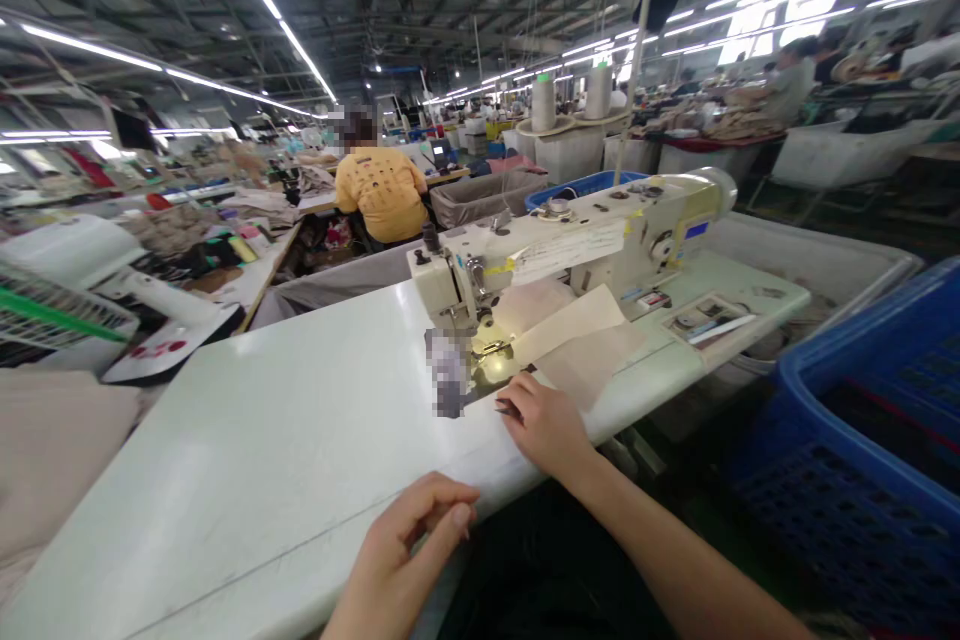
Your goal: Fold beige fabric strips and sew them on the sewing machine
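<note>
My right hand (546, 425) is closed around a small dark pointed tool (508, 407), mostly hidden by the fingers. It is at the table's front edge, just in front of the sewing machine (555, 240). Pale beige fabric pieces (574, 325) lie by the machine's needle area, behind and to the right of that hand. Lower down, my left hand (420, 545) hovers at the near edge of the white table (300, 420). Its fingers are curled with the thumb close to them, and nothing shows in the grip. A blurred patch (448, 375) covers something beside the needle area.
A blue plastic basket (862, 420) stands at the right. Small tools lie in a tray (709, 320) on the table's right end. Thread cones (544, 105) rise behind the machine. A person in a yellow shirt (382, 190) sits ahead. Beige fabric (60, 450) lies at left.
</note>
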`<state>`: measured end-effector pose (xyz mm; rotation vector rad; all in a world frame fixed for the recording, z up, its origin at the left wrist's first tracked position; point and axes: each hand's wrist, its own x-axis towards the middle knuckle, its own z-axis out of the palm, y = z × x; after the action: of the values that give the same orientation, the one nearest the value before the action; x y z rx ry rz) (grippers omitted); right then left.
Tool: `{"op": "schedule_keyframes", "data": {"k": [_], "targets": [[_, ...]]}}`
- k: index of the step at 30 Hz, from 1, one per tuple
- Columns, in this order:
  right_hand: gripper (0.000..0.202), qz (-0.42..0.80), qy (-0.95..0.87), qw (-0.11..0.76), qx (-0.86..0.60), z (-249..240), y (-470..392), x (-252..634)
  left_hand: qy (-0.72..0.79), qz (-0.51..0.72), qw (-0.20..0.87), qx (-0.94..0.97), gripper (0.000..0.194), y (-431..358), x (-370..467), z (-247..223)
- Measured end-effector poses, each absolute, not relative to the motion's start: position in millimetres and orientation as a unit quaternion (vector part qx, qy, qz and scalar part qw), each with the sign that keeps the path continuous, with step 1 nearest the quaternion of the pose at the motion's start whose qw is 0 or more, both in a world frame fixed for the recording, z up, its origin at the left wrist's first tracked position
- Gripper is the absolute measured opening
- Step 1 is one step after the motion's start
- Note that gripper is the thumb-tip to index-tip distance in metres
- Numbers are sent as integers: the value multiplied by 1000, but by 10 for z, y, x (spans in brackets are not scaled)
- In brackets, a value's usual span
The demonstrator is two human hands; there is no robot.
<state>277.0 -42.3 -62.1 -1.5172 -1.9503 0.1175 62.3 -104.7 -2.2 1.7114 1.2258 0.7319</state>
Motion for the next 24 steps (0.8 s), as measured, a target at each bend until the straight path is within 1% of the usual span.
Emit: {"op": "schedule_keyframes", "data": {"k": [6, 12, 16, 19, 22, 24], "targets": [[13, 45, -749, 330, -572, -676, -423, 2782, 553, 298, 381, 679, 34, -810, 631, -240], [14, 49, -749, 335, -569, -681, -423, 2767, 563, 317, 407, 646, 35, -739, 639, -294], [14, 48, -748, 338, -569, -676, -424, 2756, 561, 326, 399, 648, 35, -703, 692, -367], [15, 45, -747, 342, -568, -695, -426, 2754, 559, 350, 417, 626, 38, -730, 751, -296], [15, 48, -747, 344, -567, -708, -430, 2753, 542, 388, 453, 592, 42, -827, 763, -76], [16, 50, -747, 342, -567, -701, -432, 2748, 515, 415, 450, 600, 43, -911, 718, 78]]}}
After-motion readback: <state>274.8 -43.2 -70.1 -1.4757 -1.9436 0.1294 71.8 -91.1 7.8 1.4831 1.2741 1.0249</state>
